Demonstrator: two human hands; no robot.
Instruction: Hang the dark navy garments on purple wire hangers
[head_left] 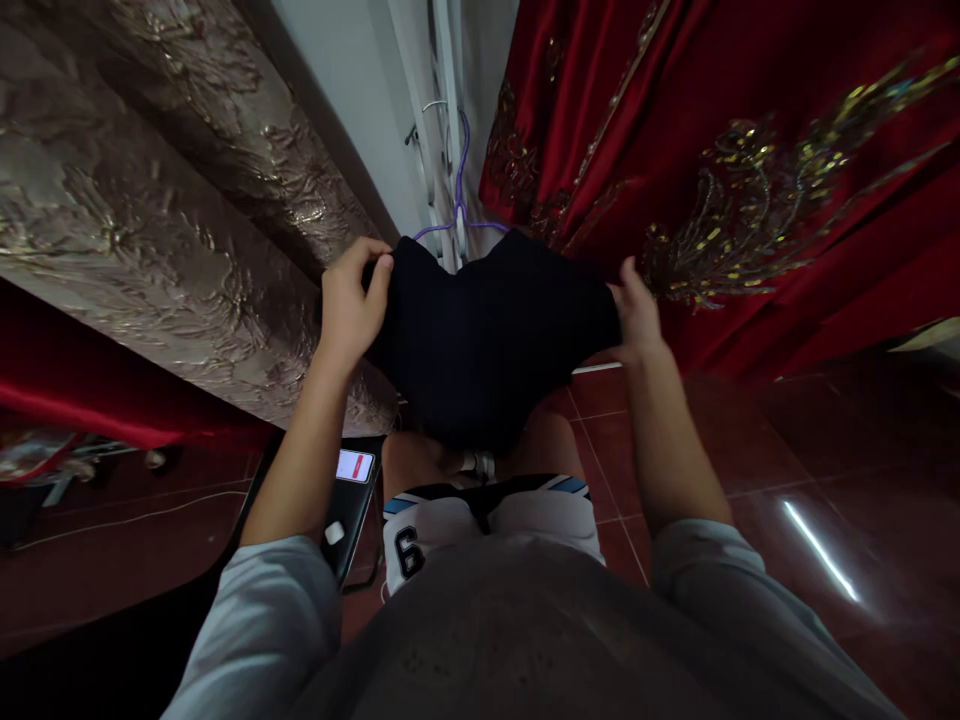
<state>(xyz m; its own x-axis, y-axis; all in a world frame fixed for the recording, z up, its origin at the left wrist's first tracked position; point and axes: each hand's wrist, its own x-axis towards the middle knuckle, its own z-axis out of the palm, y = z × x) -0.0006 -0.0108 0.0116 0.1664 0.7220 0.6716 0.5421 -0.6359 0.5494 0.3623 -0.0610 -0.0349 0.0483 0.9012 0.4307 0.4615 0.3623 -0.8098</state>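
A dark navy shirt (487, 320) hangs in front of me on a purple hanger (460, 195), whose hook reaches up to a white rack. My left hand (356, 300) pinches the shirt near its left shoulder, thumb toward the cloth. At the opposite side my right hand (636, 312) is at the sleeve edge, slightly blurred, with its fingers partly behind the fabric and its thumb pointing up. The shirt is spread between both hands, and its lower part hangs in front of my knees.
Patterned beige curtain cloth (187, 200) hangs at left, and red cloth with gold sequins (750, 200) at right. A white rack (420, 60) stands ahead. Beside my left leg, a black surface holds a phone (355, 466) and a small white case (334, 533). The floor (720, 440) has red tiles.
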